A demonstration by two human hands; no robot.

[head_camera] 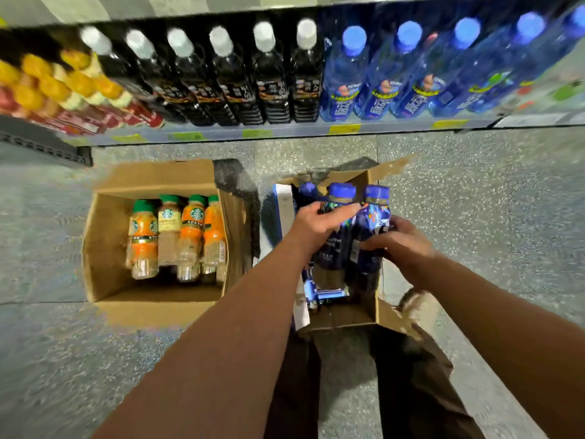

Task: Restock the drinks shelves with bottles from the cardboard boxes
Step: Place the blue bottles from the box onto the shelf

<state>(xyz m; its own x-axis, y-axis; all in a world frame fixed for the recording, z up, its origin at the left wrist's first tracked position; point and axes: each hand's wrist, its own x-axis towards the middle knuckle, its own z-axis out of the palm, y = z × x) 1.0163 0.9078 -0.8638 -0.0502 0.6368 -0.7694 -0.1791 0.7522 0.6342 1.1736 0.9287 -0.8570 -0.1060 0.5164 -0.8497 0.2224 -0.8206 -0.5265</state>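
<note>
Two open cardboard boxes stand on the floor below the drinks shelf. The right box holds dark blue-capped bottles. My left hand wraps around one blue bottle near its neck. My right hand grips the neighbouring blue bottle by its body. Both bottles are upright, side by side, over the right box. The left box holds several green-capped orange and beige coffee bottles lying together.
The shelf carries rows of yellow-capped bottles at left, black bottles with white caps in the middle and blue water bottles at right. Speckled grey floor surrounds the boxes. My legs stand just behind the right box.
</note>
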